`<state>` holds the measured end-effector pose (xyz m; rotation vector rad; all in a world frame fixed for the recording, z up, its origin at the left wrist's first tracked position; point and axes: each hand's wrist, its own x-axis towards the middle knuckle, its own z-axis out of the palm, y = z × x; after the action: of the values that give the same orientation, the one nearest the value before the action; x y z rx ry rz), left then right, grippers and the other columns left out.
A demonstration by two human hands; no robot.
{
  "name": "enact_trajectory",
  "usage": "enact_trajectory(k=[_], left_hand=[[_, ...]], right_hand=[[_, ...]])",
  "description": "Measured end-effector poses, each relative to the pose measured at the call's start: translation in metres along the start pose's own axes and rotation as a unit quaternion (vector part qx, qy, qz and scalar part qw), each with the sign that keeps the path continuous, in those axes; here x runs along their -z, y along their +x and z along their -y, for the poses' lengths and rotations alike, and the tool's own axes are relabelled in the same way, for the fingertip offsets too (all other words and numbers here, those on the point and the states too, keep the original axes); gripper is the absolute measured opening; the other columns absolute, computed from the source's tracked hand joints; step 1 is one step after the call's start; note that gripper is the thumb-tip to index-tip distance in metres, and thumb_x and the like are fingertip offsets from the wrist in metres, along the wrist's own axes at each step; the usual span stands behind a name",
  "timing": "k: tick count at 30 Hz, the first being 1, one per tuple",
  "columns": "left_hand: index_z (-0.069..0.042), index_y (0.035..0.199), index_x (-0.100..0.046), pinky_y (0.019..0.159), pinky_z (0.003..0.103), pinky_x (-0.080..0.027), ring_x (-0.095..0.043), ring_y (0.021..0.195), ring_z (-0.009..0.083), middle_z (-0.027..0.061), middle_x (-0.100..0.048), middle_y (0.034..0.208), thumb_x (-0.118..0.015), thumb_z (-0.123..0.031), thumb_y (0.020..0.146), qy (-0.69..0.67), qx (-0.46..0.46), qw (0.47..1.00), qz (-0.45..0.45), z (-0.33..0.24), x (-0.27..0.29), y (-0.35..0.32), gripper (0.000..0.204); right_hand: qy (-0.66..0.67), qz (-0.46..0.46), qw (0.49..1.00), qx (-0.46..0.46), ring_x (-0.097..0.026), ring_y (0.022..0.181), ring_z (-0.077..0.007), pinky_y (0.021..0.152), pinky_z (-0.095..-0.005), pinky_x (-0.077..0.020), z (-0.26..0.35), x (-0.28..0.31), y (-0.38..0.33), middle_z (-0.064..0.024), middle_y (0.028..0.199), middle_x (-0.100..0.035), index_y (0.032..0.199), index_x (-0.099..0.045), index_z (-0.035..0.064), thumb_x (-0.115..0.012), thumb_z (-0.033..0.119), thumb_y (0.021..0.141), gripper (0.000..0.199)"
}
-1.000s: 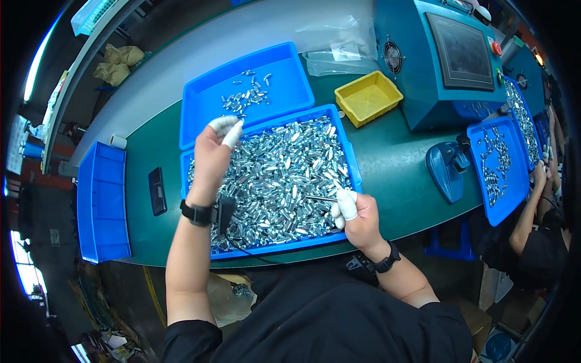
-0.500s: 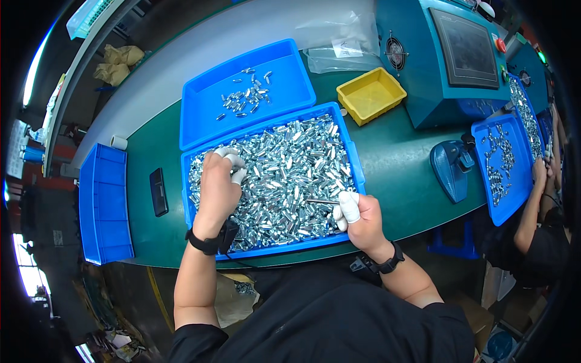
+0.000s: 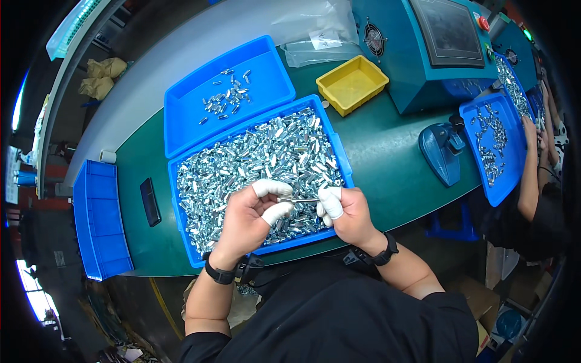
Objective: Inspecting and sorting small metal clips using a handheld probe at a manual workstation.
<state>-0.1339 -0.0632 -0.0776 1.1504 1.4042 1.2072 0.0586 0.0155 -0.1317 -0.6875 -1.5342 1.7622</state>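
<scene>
Right now both hands meet over the near blue tray (image 3: 181,206), which is heaped with small shiny metal parts (image 3: 254,163). Left hand (image 3: 245,221) and right hand (image 3: 348,215), white cots on their fingertips, pinch the two ends of a thin metal pin (image 3: 298,199) held level between them. Farther away sits a second blue tray (image 3: 187,115) with a few parts, and a yellow bin (image 3: 352,83) to the right.

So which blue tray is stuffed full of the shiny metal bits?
The blue tray under the hands, nearest the person. It is heaped with silver parts, while the tray behind it holds only a few and the left-edge one none.
</scene>
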Motion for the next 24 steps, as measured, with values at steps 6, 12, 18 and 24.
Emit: enact_trajectory(k=[6, 12, 18, 24], left_hand=[[0.0, 0.104, -0.06, 0.055, 0.02, -0.05, -0.063, 0.063, 0.0099, 0.0068, -0.066, 0.08, -0.064, -0.001, 0.092, -0.053, 0.127, 0.99, -0.045, -0.001, -0.02, -0.008, 0.012], [-0.003, 0.093, -0.061, 0.049, 0.019, -0.045, -0.061, 0.06, 0.0059, 0.0037, -0.067, 0.075, -0.068, -0.007, 0.093, -0.145, 0.138, 0.978, -0.066, 0.005, -0.019, -0.011, 0.008], [-0.002, 0.092, -0.062, 0.052, 0.02, -0.047, -0.062, 0.061, 0.0071, 0.0042, -0.068, 0.074, -0.068, -0.006, 0.092, -0.139, 0.135, 0.98, -0.049, 0.012, -0.031, -0.016, 0.007], [0.001, 0.096, -0.064, 0.062, 0.023, -0.054, -0.067, 0.07, 0.0107, 0.0072, -0.07, 0.08, -0.068, -0.001, 0.089, 0.023, -0.017, 0.999, -0.039, 0.011, -0.027, -0.014, 0.008]], right_hand=[[-0.048, -0.019, 0.997, 0.055, -0.052, 0.048, -0.0062, 0.047, -0.0238, -0.0394, -0.002, -0.003, -0.004, -0.0008, 0.057, -0.057, 0.07, -0.061, 0.0009, -0.056, 0.016, 0.101, 0.034], [-0.097, -0.016, 0.986, 0.138, -0.052, 0.048, -0.0071, 0.046, -0.025, -0.0398, -0.005, -0.007, -0.002, -0.0026, 0.058, -0.058, 0.071, -0.061, 0.0004, -0.056, 0.014, 0.1, 0.033], [-0.083, 0.035, 0.99, 0.111, -0.052, 0.048, -0.0098, 0.046, -0.0265, -0.0398, 0.0, -0.015, -0.002, -0.0036, 0.058, -0.058, 0.073, -0.062, 0.0, -0.057, 0.014, 0.099, 0.031], [-0.003, 0.054, 0.999, 0.003, -0.05, 0.047, -0.0054, 0.045, -0.0237, -0.0382, 0.007, -0.013, -0.002, 0.0003, 0.058, -0.058, 0.071, -0.061, 0.0014, -0.054, 0.017, 0.101, 0.035]])
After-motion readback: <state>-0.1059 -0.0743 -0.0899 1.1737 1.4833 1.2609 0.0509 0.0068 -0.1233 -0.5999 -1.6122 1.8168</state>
